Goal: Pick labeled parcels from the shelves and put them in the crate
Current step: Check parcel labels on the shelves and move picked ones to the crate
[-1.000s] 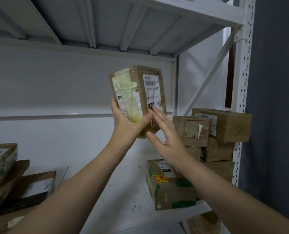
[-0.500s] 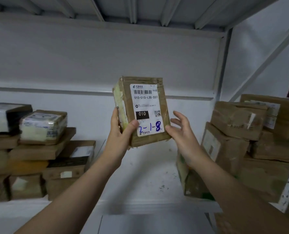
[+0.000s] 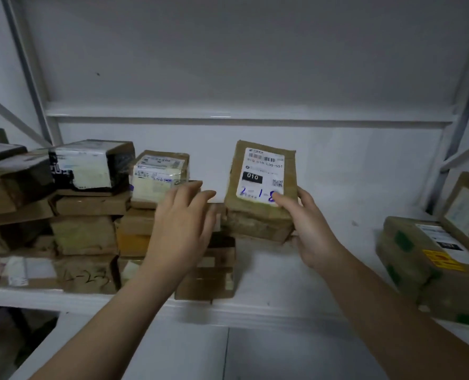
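Observation:
A brown parcel (image 3: 258, 193) with a white label marked "010" and blue handwriting is over the white shelf (image 3: 282, 270), label facing up. My right hand (image 3: 307, 229) grips its right lower corner, thumb on the label and fingers under the box. My left hand (image 3: 184, 226) is off the parcel, fingers straight and spread, in front of a stack of brown parcels (image 3: 206, 270). No crate is in view.
Stacked parcels (image 3: 91, 215) fill the shelf's left half, among them a black-and-white wrapped box (image 3: 91, 165) and a taped box (image 3: 159, 174). More cardboard boxes (image 3: 430, 264) sit at the right. Shelf uprights (image 3: 458, 127) frame both sides.
The parcel went from my left hand to my right hand and came down toward the shelf. My left hand let go and opened. My view swung left and down.

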The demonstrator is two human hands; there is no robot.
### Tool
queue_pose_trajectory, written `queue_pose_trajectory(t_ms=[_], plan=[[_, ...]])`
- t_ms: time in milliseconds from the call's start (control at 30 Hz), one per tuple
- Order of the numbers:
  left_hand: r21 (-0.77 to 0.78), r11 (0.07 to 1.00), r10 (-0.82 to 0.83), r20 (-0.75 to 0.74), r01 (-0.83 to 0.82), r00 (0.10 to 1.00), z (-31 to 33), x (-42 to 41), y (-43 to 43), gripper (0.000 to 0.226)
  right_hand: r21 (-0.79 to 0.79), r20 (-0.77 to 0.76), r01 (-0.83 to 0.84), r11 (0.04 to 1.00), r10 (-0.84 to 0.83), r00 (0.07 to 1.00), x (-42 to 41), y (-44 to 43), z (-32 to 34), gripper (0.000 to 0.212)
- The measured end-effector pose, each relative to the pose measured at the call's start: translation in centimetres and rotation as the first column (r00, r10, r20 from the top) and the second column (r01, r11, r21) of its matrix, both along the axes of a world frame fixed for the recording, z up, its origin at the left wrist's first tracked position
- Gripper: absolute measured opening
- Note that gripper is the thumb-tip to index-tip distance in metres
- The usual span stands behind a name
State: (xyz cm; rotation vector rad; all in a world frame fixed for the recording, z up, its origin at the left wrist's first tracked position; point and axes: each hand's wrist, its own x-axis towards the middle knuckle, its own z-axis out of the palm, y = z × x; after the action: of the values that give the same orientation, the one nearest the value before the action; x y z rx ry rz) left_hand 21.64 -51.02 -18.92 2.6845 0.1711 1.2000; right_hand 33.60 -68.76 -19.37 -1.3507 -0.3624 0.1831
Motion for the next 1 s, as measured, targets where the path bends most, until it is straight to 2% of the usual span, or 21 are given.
queue_pose_trajectory(t_ms=[67,133,200,267,400,600,700,767,833,900,933,1000], plan=[[0.151,0.983,0.117,-0.06,-0.107,0.991,0.2,-0.6,1.9,0.039,-0.099,-0.06,-0.01,0.995,0.004,0.998,0.7,1.5,0.8,0.049],[0.185,0.975,0.151,-0.123,-0.127,0.981,-0.2,-1.0,3.3,0.038,-0.189,-0.077,-0.03,0.981,0.016,0.997,1.0,2.9,1.0,0.062],[0.2,0.973,0.147,-0.139,-0.117,0.979,-0.9,-1.0,4.4,0.032,-0.219,-0.022,-0.039,0.975,0.035,0.999,0.5,4.3,0.7,0.056],[0.211,0.972,0.138,-0.135,-0.107,0.981,-1.3,-1.1,5.0,0.033,-0.197,0.053,-0.004,0.98,0.014,0.999,0.1,5.5,-0.3,0.048],[0.189,0.981,0.075,-0.124,-0.051,0.989,-1.8,-1.1,5.7,0.035,-0.146,0.104,0.062,0.987,-0.047,0.993,-0.1,6.6,-2.0,0.052],[0.216,0.976,0.041,-0.097,-0.019,0.994,-2.2,-1.2,5.8,0.044,-0.13,0.242,0.192,0.973,-0.156,0.957,-0.2,6.1,-2.4,0.03],[0.253,0.967,0.044,-0.142,-0.006,0.989,-2.5,-1.2,4.7,0.065,-0.105,0.18,0.185,0.977,-0.164,0.97,-0.6,5.7,-2.2,0.027],[0.308,0.951,0.055,-0.206,0.011,0.977,-2.8,-0.9,3.8,0.068,-0.108,0.1,0.141,0.984,-0.131,0.986,-0.9,5.9,-1.4,0.022],[0.323,0.946,0.066,-0.245,0.018,0.967,-3.0,-0.7,3.5,0.058,-0.106,-0.025,0.094,0.99,-0.097,0.995,-0.6,6.6,-0.5,0.044],[0.332,0.943,0.071,-0.241,0.014,0.968,-3.2,-0.6,3.6,0.04,-0.168,-0.105,0.056,0.984,-0.074,0.992,-0.5,7.4,0.2,0.068],[0.34,0.94,0.072,-0.226,0.01,0.972,-3.4,-0.6,3.7,0.032,-0.171,-0.126,0.056,0.984,-0.078,0.989,-0.3,7.7,0.3,0.07],[0.361,0.933,0.07,-0.178,-0.001,0.982,-3.9,-0.6,3.9,0.02,-0.119,-0.128,0.122,0.985,-0.137,0.982,-0.3,7.6,0.3,0.054]])
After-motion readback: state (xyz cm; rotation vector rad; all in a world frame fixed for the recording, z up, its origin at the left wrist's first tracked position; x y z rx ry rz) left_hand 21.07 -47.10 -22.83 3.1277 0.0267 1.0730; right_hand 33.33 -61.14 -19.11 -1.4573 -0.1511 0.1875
